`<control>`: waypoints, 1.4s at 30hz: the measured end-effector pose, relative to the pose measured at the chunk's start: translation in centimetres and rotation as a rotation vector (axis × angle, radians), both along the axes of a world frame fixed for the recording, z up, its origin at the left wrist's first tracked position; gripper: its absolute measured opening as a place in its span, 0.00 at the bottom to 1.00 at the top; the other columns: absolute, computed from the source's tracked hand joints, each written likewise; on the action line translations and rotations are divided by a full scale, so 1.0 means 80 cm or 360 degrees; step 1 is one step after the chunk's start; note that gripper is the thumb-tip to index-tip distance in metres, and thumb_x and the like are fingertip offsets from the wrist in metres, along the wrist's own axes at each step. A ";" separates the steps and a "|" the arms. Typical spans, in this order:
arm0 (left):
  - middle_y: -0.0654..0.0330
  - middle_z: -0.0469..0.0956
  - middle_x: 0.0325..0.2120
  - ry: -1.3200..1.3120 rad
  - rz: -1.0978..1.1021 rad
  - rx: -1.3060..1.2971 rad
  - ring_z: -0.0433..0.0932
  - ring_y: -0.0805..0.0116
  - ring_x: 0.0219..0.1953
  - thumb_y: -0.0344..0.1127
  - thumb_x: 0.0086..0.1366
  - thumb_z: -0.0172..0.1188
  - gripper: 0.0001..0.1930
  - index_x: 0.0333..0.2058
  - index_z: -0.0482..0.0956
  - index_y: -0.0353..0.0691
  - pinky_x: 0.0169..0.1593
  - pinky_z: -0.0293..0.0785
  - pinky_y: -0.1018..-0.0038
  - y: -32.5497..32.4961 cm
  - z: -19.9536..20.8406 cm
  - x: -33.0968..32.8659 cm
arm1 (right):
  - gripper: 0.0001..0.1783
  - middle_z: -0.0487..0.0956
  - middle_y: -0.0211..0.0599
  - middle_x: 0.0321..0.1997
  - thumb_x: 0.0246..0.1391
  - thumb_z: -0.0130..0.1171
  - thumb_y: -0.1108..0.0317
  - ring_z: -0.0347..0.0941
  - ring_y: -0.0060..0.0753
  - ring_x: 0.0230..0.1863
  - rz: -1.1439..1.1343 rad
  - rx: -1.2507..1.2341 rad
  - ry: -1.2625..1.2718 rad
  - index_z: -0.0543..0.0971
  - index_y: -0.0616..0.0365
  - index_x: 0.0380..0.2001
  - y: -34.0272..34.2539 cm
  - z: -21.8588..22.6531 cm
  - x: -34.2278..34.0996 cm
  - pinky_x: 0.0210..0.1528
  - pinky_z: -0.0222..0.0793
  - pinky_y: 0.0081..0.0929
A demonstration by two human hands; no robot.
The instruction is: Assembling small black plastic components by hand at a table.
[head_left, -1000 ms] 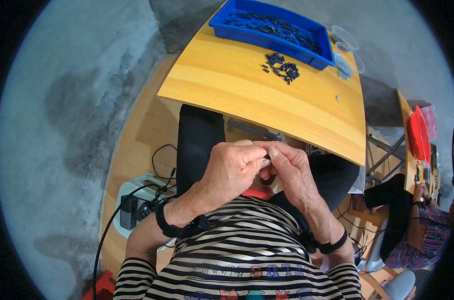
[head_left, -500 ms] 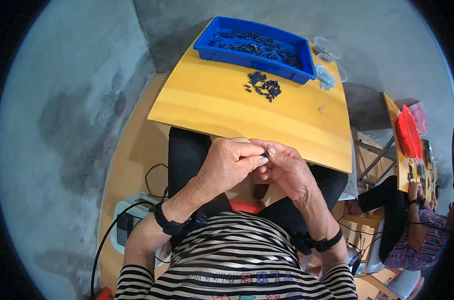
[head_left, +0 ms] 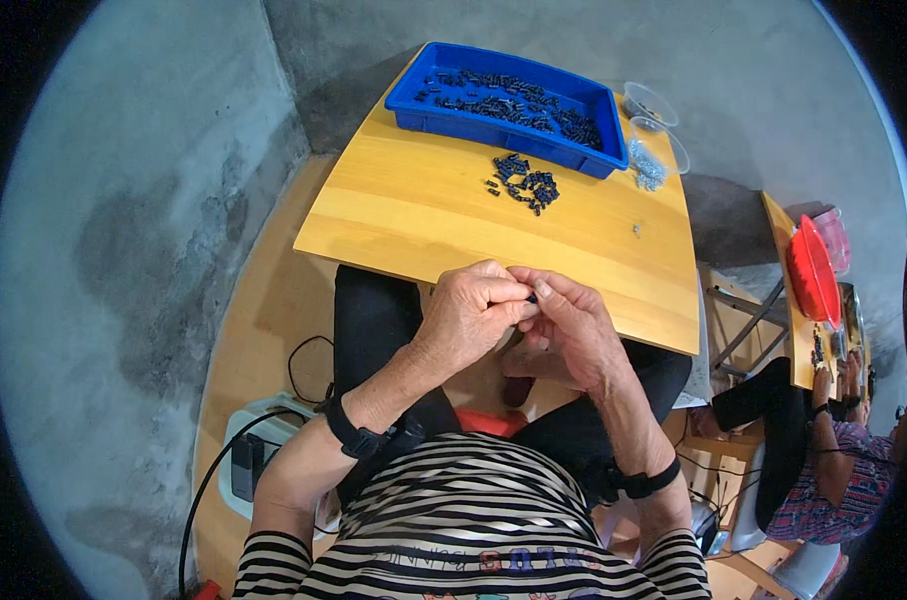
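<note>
My left hand [head_left: 471,305] and my right hand [head_left: 574,318] meet just off the near edge of the yellow table [head_left: 404,215]. Between their pinched fingertips is a small dark part [head_left: 532,298], mostly covered by the fingers, so its exact kind does not show. Both hands are closed on it. Beyond them on the tabletop lies a loose pile of small dark blue-black pieces [head_left: 526,185]. A blue tray [head_left: 504,137] behind the pile holds many more of the same pieces.
Two clear round tubs stand at the table's far right; the nearer tub [head_left: 650,165] holds small silvery parts. One tiny silvery part [head_left: 636,231] lies alone on the table. To the right, another person [head_left: 834,470] works at a second table with a red basket [head_left: 814,270].
My joined hands have shifted slightly, and the fingers now cover more of the small dark part. The table and tray sit a little lower in view.
</note>
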State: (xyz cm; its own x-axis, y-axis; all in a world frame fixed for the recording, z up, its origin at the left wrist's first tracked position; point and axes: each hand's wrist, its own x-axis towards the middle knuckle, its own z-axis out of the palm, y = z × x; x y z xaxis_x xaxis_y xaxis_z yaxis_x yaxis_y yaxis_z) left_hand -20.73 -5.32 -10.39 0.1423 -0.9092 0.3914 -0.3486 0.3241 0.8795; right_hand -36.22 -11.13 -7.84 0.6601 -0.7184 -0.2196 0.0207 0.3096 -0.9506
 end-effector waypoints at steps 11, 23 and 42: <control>0.61 0.72 0.21 -0.0289 0.0213 -0.0290 0.73 0.71 0.25 0.26 0.49 0.67 0.06 0.28 0.82 0.36 0.29 0.68 0.76 -0.036 -0.008 0.001 | 0.20 0.74 0.28 0.28 0.63 0.48 0.57 0.68 0.18 0.28 -0.0015 -0.0218 0.0150 0.76 0.63 0.46 -0.033 -0.007 -0.007 0.31 0.66 0.18; 0.63 0.71 0.21 -0.0598 0.0080 -0.0548 0.71 0.65 0.27 0.30 0.47 0.69 0.06 0.26 0.82 0.41 0.31 0.67 0.71 0.008 0.035 0.000 | 0.34 0.78 0.29 0.31 0.58 0.45 0.36 0.67 0.16 0.27 0.0619 -0.0356 0.0082 0.76 0.60 0.40 -0.011 0.011 -0.026 0.28 0.65 0.15; 0.69 0.70 0.24 -0.0646 -0.0551 -0.0530 0.69 0.68 0.29 0.35 0.42 0.62 0.10 0.27 0.82 0.45 0.37 0.65 0.70 0.093 -0.008 -0.008 | 0.31 0.62 0.22 0.15 0.44 0.66 0.41 0.56 0.18 0.21 0.1513 -0.0326 0.0395 0.72 0.61 0.20 0.046 -0.031 -0.045 0.20 0.54 0.26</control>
State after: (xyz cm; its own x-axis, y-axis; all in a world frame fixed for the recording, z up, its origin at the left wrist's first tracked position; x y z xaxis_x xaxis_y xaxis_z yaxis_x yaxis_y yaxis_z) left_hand -21.34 2.12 -11.04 -0.3579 -0.6961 0.6224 -0.4596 0.7115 0.5315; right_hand -39.85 -7.47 -10.33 0.9319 0.0440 -0.3600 -0.3562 -0.0754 -0.9314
